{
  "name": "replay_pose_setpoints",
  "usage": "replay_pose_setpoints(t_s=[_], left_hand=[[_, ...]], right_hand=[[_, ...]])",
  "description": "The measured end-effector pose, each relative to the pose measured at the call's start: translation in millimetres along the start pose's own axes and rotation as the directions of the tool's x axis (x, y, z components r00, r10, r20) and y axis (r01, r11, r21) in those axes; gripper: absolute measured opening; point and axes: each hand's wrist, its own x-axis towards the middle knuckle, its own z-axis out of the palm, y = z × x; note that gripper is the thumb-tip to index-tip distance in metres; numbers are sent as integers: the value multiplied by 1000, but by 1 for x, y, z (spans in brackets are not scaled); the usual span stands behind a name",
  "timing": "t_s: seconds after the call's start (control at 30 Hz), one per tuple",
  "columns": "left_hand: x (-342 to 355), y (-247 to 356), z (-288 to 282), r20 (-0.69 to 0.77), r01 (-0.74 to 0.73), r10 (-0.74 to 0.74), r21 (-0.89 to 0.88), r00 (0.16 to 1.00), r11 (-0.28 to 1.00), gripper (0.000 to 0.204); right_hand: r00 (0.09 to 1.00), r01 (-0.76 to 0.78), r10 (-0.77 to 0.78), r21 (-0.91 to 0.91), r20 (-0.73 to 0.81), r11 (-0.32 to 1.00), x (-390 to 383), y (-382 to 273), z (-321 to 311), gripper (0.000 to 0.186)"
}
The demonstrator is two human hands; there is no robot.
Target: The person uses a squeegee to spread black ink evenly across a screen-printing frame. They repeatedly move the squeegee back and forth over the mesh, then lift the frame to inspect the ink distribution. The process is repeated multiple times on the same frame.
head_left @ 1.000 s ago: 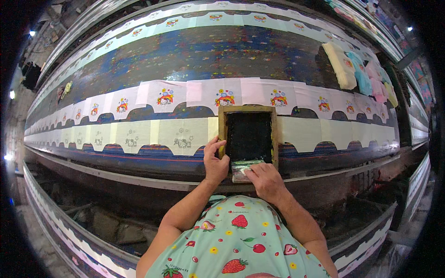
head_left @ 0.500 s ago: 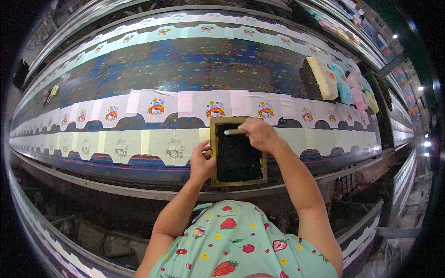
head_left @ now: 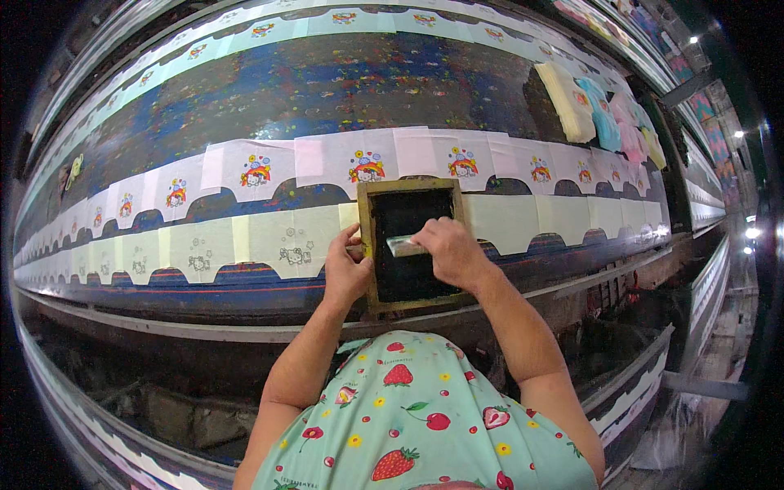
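A wooden-framed printing screen [head_left: 368, 282] with a dark inside lies over the row of pale yellow cloth pieces [head_left: 514, 216]. My left hand [head_left: 349, 266] grips the left side of its frame, thumb and fingers closed. Inside the frame, my right hand [head_left: 447, 252] holds a squeegee [head_left: 406, 246] with a pale, flat blade, around the middle of the dark surface. Left of the screen, yellow pieces carry grey outline prints [head_left: 295, 251]; those to its right look plain.
Pink cloths with coloured rainbow prints [head_left: 367, 166] lie in a row just beyond. Folded yellow, blue and pink cloths [head_left: 569, 106] sit at the far right on the paint-specked table [head_left: 327, 90]. A metal rail [head_left: 204, 330] runs along the near table edge.
My right hand has drawn the squeegee from the far end of the screen toward me, to about its middle. My left hand stays on the frame. The whole view has shifted slightly.
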Motion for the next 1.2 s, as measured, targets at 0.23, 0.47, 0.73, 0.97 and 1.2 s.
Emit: replay_pose_setpoints(t_s=[0.23,0.47,0.73,0.97,1.2], left_hand=[[-3,9,3,-9,1,-1,-25,1000,1000,76],[-24,5,14,-109,-362,400,259,910,895,67],[-36,3,33,-157,-366,436,338,886,867,70],[-48,24,69,-193,-465,528,293,827,835,62],[-44,32,179,-197,-506,556,253,808,824,61]], right_hand=[[1000,-12,11,-16,-5,1000,-56,-51,7,28],[996,-53,56,44,-77,998,-85,-76,18,35],[934,-207,252,192,-253,959,-127,-64,22,49],[741,-388,640,647,-205,656,-175,-12,28,42],[723,-349,619,610,-308,712,-236,61,-3,41]])
